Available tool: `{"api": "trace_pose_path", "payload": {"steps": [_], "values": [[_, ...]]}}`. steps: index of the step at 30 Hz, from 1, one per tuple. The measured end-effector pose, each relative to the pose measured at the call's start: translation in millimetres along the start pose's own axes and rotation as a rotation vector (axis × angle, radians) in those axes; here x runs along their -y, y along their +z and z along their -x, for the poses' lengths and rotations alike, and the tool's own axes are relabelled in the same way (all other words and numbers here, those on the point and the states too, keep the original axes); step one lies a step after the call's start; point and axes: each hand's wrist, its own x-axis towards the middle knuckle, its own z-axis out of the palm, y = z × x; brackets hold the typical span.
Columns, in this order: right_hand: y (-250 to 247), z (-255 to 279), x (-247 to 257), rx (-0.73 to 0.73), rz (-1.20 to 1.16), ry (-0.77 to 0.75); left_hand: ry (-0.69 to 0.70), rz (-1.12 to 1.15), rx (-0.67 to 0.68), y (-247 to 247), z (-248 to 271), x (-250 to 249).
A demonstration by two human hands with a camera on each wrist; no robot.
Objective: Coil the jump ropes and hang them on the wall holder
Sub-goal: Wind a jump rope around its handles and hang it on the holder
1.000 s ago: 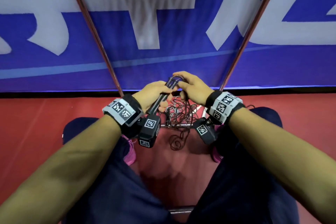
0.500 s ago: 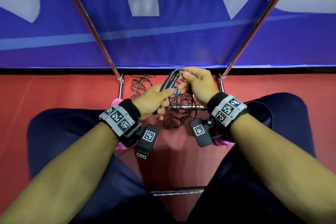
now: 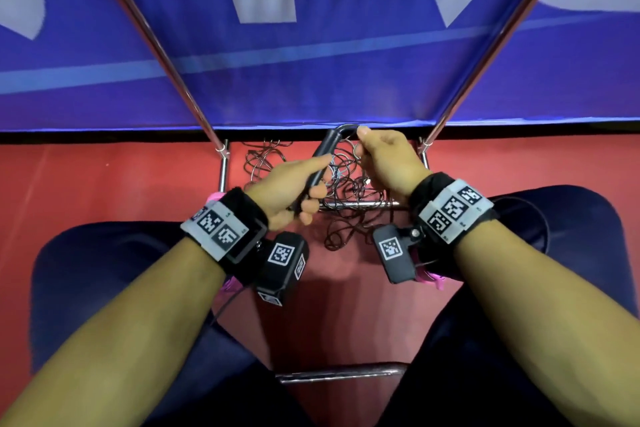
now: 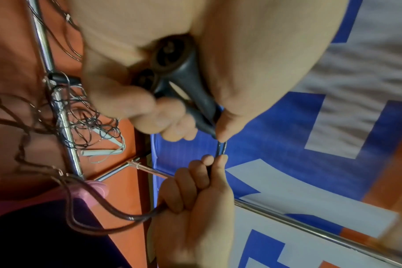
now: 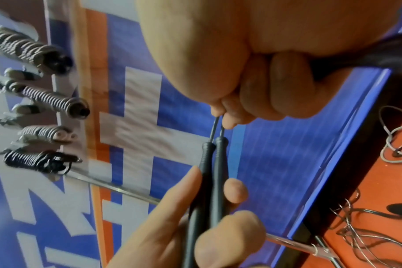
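Left hand [image 3: 294,189]: wrapped round two dark handles [image 3: 322,156], held side by side with their tips pointing away.
Right hand [image 3: 388,159]: thumb and forefinger pinch the cord [image 5: 215,127] just past the handle tips; the other fingers curl round the trailing cord.
Loose ropes [image 3: 349,184]: tangled on the red floor [image 3: 104,184] beneath both hands, draped over a chrome bar [image 3: 349,205].
Banner [image 3: 346,80]: blue and white, behind the tangle.
Coiled ropes [image 5: 44,98]: in a row, high against the banner.

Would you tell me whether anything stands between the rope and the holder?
Left hand grips the handles, right hand pinches the cord; the cord trails into a tangle over the bar, which may snag.
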Motion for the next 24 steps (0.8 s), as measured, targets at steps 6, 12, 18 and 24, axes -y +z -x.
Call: {"api": "trace_pose_path", "payload": {"steps": [6,12,18,24], "values": [[-1.1,-3.8,16.7,0.023,-0.158,0.120,0.027,-0.102,-0.047,0.0,-13.7,-2.8],[4.5,-9.9,20.4,0.058,-0.213,0.034,0.092,0.032,-0.112,0.5,-17.7,-9.7],[14.9,-2.9,15.4,0.235,-0.114,0.014,0.100,0.328,-0.199,-4.4,-20.0,-19.2],[36.1,13.0,15.2,0.383,-0.171,0.055,0.063,0.664,-0.290,-11.7,-29.0,-22.2]]}}
